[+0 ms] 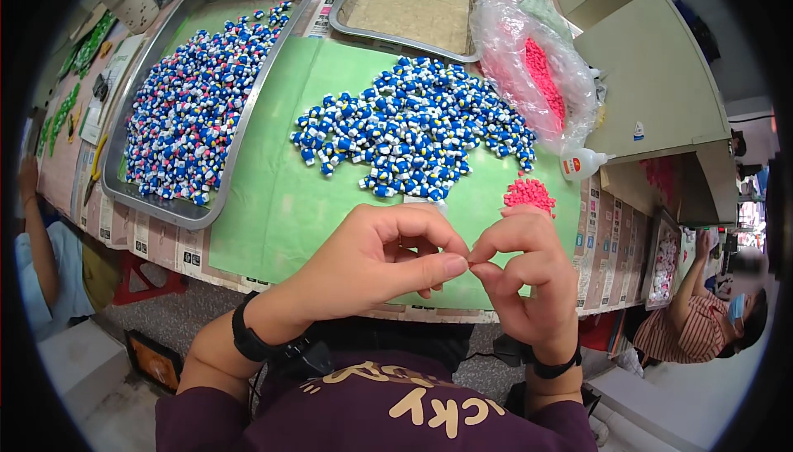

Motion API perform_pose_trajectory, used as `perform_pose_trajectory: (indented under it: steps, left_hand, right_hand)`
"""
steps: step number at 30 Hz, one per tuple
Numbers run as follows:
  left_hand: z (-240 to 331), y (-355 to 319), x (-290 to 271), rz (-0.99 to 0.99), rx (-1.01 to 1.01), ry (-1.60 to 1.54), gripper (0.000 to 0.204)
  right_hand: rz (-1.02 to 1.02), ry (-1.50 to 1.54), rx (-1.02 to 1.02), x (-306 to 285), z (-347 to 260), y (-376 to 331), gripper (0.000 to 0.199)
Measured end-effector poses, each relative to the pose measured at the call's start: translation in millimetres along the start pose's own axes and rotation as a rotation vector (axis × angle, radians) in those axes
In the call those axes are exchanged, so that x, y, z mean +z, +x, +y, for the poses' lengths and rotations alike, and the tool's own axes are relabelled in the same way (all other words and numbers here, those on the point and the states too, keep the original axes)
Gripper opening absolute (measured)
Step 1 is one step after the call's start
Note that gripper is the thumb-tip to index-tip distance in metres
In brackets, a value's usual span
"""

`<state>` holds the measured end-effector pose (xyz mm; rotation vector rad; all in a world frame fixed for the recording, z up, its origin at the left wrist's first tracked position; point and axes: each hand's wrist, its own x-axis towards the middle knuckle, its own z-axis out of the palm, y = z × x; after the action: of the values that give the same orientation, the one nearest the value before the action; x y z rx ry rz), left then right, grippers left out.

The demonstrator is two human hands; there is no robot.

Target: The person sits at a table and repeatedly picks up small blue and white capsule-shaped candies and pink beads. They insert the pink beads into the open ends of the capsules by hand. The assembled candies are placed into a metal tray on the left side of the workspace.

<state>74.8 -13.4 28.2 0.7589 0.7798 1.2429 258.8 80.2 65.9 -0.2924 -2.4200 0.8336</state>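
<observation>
My left hand (388,249) and my right hand (533,274) meet fingertip to fingertip over the near edge of a green sheet (268,221). Both are closed in a thumb-and-finger pinch. Whatever lies between the fingertips is too small or hidden to make out. Just beyond my right hand is a small heap of pink pieces (529,193), partly covered by its knuckles. A wide pile of small blue-and-white pieces (413,130) with yellow bits spreads beyond both hands.
A metal tray (266,84) of similar pieces with pink bits stands at left. Another tray (405,45) with a beige bottom lies at the back. A clear bag (505,43) of pink pieces and a white squeeze bottle (583,164) are at right. People sit at both sides.
</observation>
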Motion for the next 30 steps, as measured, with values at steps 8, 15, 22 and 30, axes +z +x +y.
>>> perform_pose_trajectory:
  steps: [8,15,22,30]
  left_hand:
    - [4.0,-4.7,-1.9,0.032,0.143,0.085,0.009]
    - [-5.1,0.7,5.1,0.053,0.145,0.115,0.007]
    - [2.7,-0.9,-0.7,0.118,0.27,0.526,0.004]
    - [3.0,1.0,-9.2,0.188,0.37,0.659,0.003]
  right_hand:
    - [0.187,0.353,0.17,17.1,-1.6,0.2,0.03]
    - [0.174,0.222,0.129,14.5,-0.8,-3.9,0.031]
    - [0.274,-0.009,0.281,-13.6,35.8,-28.7,0.023]
    - [0.192,-0.25,0.359,-25.5,52.6,-41.6,0.019]
